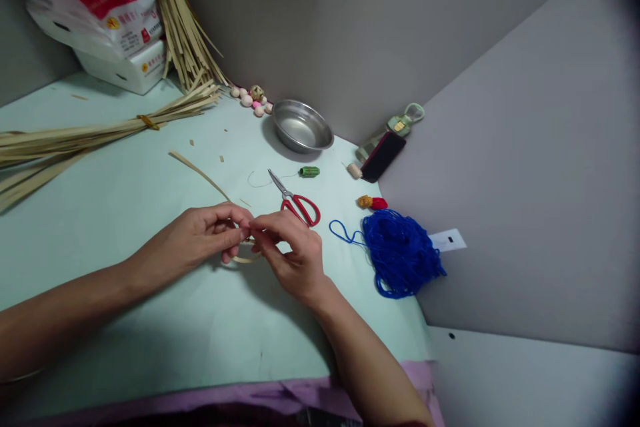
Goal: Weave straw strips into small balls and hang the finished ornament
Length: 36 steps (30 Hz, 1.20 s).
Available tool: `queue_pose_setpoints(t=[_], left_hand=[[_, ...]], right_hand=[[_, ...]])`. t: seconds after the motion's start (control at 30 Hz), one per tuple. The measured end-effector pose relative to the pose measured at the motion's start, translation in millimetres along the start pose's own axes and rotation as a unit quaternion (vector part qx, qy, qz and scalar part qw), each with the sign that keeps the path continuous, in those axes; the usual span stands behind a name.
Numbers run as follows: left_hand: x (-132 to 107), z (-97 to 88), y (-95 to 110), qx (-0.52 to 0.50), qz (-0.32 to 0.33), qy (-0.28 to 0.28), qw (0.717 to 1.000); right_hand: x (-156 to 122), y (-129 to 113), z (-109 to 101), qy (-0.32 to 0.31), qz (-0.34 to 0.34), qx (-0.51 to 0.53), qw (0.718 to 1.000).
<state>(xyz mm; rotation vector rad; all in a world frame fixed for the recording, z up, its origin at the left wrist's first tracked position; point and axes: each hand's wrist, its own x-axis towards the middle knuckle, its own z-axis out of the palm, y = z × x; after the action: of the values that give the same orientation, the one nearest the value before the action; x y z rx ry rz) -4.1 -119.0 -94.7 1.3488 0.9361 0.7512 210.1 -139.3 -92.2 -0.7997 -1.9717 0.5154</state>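
My left hand and my right hand meet over the pale green table, fingertips pinched together on a thin tan straw strip. The strip runs back and left from my fingers across the table, and a curved loop of it shows under my hands. Both hands have their fingers closed on it. Red-handled scissors lie just beyond my right hand.
Bundles of straw strips lie at the far left. A steel bowl, a green spool, a dark phone and a tangle of blue yarn sit at the right. White bags stand in the back corner.
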Motion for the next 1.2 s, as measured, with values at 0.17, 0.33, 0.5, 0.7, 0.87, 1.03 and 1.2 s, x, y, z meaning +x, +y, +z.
queue_pose_setpoints(t=[0.17, 0.33, 0.5, 0.7, 0.87, 1.03, 1.2], left_hand=[[-3, 3.0, 10, 0.003, 0.012, 0.031, 0.999], [-4, 1.6, 9, -0.024, 0.029, 0.035, 0.999], [-3, -0.3, 3, -0.030, 0.004, -0.006, 1.000], [-5, 0.8, 2, -0.051, 0.024, 0.002, 0.998], [-4, -5.9, -4, -0.017, 0.043, 0.088, 0.995], [-3, -9.2, 0, -0.078, -0.014, 0.106, 0.991], [-3, -8.4, -2, -0.126, -0.092, 0.099, 0.983]], right_hand=[[0, -2, 0, 0.014, 0.035, -0.002, 0.999], [2, -5, -1, 0.020, 0.066, 0.037, 0.997], [5, -10, -2, 0.009, 0.105, 0.051, 0.993], [8, -12, -1, 0.022, 0.097, 0.038, 0.994], [12, -11, -5, 0.057, 0.131, 0.050, 0.988], [18, -5, -5, 0.060, 0.189, 0.064, 0.978], [16, 2, -2, 0.030, 0.230, 0.133, 0.964]])
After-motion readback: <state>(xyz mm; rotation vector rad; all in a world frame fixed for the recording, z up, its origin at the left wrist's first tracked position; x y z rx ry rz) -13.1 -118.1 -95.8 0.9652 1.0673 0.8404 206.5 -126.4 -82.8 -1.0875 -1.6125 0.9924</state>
